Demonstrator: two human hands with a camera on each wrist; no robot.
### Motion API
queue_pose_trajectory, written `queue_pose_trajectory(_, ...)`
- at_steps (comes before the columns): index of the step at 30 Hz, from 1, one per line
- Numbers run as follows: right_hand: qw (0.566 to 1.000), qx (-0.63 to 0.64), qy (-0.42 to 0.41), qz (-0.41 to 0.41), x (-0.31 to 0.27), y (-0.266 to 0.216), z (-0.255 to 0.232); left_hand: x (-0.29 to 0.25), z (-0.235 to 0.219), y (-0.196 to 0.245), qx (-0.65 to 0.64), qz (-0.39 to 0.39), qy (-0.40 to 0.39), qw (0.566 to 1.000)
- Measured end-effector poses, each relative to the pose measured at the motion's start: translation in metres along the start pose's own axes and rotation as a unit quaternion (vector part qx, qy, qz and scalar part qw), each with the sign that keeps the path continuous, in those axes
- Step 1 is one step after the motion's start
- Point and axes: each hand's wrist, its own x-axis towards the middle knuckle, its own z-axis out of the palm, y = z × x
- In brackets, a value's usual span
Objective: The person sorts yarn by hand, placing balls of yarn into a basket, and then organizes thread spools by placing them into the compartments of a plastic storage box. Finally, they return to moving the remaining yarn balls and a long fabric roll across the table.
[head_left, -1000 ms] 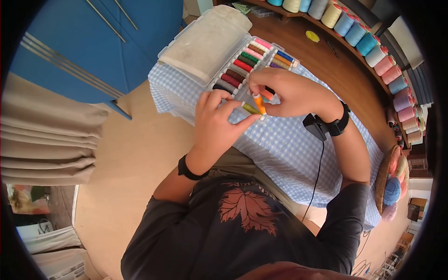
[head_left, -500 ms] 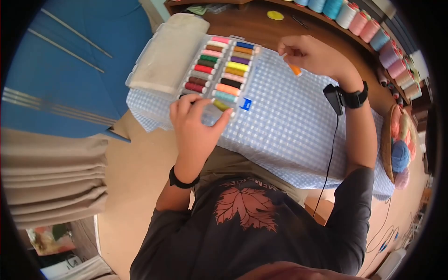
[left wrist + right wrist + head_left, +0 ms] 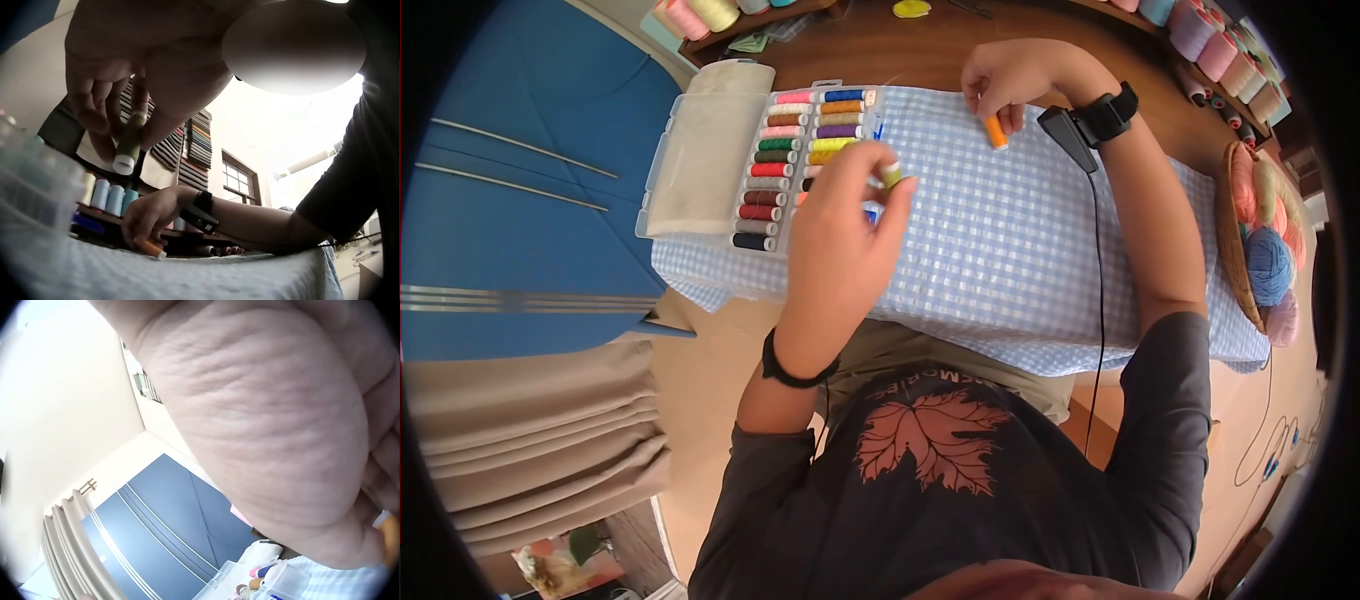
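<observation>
In the head view my left hand (image 3: 840, 230) pinches an olive-green thread spool (image 3: 891, 176) between thumb and fingers, raised over the right side of a clear thread box (image 3: 828, 84). The left wrist view shows this spool (image 3: 129, 144) tilted, its white end pointing down. Farther right, my right hand (image 3: 1020, 80) grips an orange thread spool (image 3: 997, 131) close over the checked cloth (image 3: 970, 240). Two columns of coloured spools fill the box, the lower right ones hidden behind my left hand.
The box's open lid (image 3: 662, 165) lies to the left, bearing a folded whitish cloth (image 3: 715, 150). A basket (image 3: 1238, 240) of yarn balls stands at the table's right end. Large thread cones (image 3: 1190, 28) line the back shelf. A black cable (image 3: 1100, 300) hangs from my right wrist.
My right hand has carried the orange spool from the box out to the right. My left hand has lifted the olive-green spool out of the box's near right slot. The head view has shifted.
</observation>
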Motion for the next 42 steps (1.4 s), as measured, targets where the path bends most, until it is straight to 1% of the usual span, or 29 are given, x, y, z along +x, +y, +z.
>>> queue_pose_trajectory(2, 1.000, 0.009, -0.014, -0.002, -0.002, -0.001, 0.000, 0.021, 0.021, 0.001, 0.007, 0.002, -0.015, 1.000)
queue_pose_trajectory(4, 0.999, 0.030, -0.037, -0.019, -0.004, 0.000, 0.001, 0.029, 0.033, 0.001, 0.014, 0.002, -0.032, 0.999)
queue_pose_trajectory(5, 0.999, 0.031, -0.038, -0.018, -0.005, 0.000, 0.002, 0.030, 0.039, 0.000, 0.039, 0.014, -0.013, 0.999)
queue_pose_trajectory(7, 0.997, 0.025, -0.064, -0.018, -0.007, -0.002, 0.000, 0.031, 0.046, -0.003, 0.090, 0.039, 0.025, 0.995)
queue_pose_trajectory(8, 0.997, 0.027, -0.064, -0.018, -0.007, -0.001, 0.000, 0.029, 0.044, -0.002, 0.091, 0.039, 0.023, 0.995)
queue_pose_trajectory(11, 0.997, 0.039, -0.059, -0.017, -0.008, 0.002, 0.001, 0.012, 0.021, 0.000, 0.094, 0.059, 0.008, 0.994)
queue_pose_trajectory(13, 0.994, 0.052, -0.085, -0.039, -0.009, 0.000, -0.001, 0.003, 0.002, -0.003, 0.116, 0.015, 0.028, 0.993)
queue_pose_trajectory(14, 0.994, 0.054, -0.086, -0.040, -0.009, -0.002, -0.001, -0.001, -0.007, -0.008, 0.118, 0.014, 0.026, 0.993)
queue_pose_trajectory(16, 0.998, 0.008, -0.057, -0.022, -0.009, -0.009, -0.002, -0.007, -0.026, -0.023, 0.206, 0.019, 0.048, 0.977)
queue_pose_trajectory(17, 0.998, 0.010, -0.059, -0.023, -0.008, -0.009, -0.001, -0.010, -0.034, -0.029, 0.207, 0.017, 0.047, 0.977)
queue_pose_trajectory(19, 1.000, -0.012, 0.009, -0.024, -0.007, -0.006, 0.000, -0.015, -0.048, -0.041, 0.217, -0.016, 0.035, 0.975)
queue_pose_trajectory(20, 1.000, -0.013, 0.007, -0.025, -0.005, -0.004, 0.000, -0.018, -0.053, -0.048, 0.220, -0.014, 0.030, 0.975)
queue_pose_trajectory(21, 0.999, -0.033, 0.031, -0.013, -0.003, -0.002, 0.000, -0.020, -0.057, -0.054, 0.220, -0.017, 0.032, 0.975)
queue_pose_trajectory(22, 0.997, -0.053, 0.055, -0.002, -0.001, -0.002, 0.000, -0.022, -0.061, -0.059, 0.215, -0.008, 0.015, 0.976)
queue_pose_trajectory(23, 0.997, -0.055, 0.052, -0.005, 0.001, -0.004, 0.001, -0.024, -0.064, -0.063, 0.210, -0.001, -0.001, 0.978)
queue_pose_trajectory(24, 0.993, -0.075, 0.086, -0.020, 0.001, -0.007, 0.003, -0.026, -0.065, -0.067, 0.211, -0.005, 0.002, 0.977)
queue_pose_trajectory(25, 0.987, -0.095, 0.121, -0.037, 0.002, -0.011, 0.005, -0.026, -0.065, -0.071, 0.215, 0.017, -0.002, 0.977)
queue_pose_trajectory(26, 0.987, -0.097, 0.118, -0.042, 0.004, -0.015, 0.008, -0.026, -0.065, -0.073, 0.219, 0.040, -0.005, 0.975)
queue_pose_trajectory(28, 0.957, -0.148, 0.191, -0.160, 0.011, -0.022, 0.019, -0.025, -0.067, -0.069, 0.218, 0.034, -0.010, 0.975)
queue_pose_trajectory(29, 0.957, -0.149, 0.189, -0.165, 0.014, -0.027, 0.026, -0.025, -0.068, -0.067, 0.214, 0.031, -0.019, 0.976)
queue_pose_trajectory(31, 0.929, -0.068, 0.209, -0.298, 0.016, -0.042, 0.044, -0.025, -0.069, -0.066, 0.209, 0.035, -0.017, 0.977)
queue_pose_trajectory(32, 0.920, -0.045, 0.185, -0.343, 0.011, -0.055, 0.051, -0.024, -0.070, -0.066, 0.202, 0.043, -0.017, 0.978)
queue_pose_trajectory(33, 0.910, -0.062, 0.166, -0.374, 0.010, -0.064, 0.061, -0.023, -0.071, -0.064, 0.203, 0.043, -0.015, 0.978)
queue_pose_trajectory(35, 0.875, -0.065, 0.124, -0.464, 0.008, -0.080, 0.083, -0.021, -0.074, -0.061, 0.173, 0.029, -0.034, 0.984)
queue_pose_trajectory(36, 0.874, -0.065, 0.123, -0.465, 0.005, -0.087, 0.093, -0.021, -0.077, -0.058, 0.173, 0.028, -0.033, 0.984)
queue_pose_trajectory(38, 0.889, -0.072, 0.098, -0.442, 0.004, -0.096, 0.110, -0.024, -0.089, -0.054, 0.198, 0.076, -0.007, 0.977)
queue_pose_trajectory(39, 0.889, -0.070, 0.099, -0.442, 0.008, -0.095, 0.119, -0.025, -0.095, -0.053, 0.199, 0.076, -0.008, 0.977)
queue_pose_trajectory(41, 0.828, -0.094, 0.213, -0.510, 0.015, -0.093, 0.134, -0.029, -0.108, -0.052, 0.187, 0.048, 0.026, 0.981)
queue_pose_trajectory(42, 0.829, -0.093, 0.214, -0.508, 0.014, -0.093, 0.138, -0.030, -0.113, -0.051, 0.187, 0.049, 0.024, 0.981)
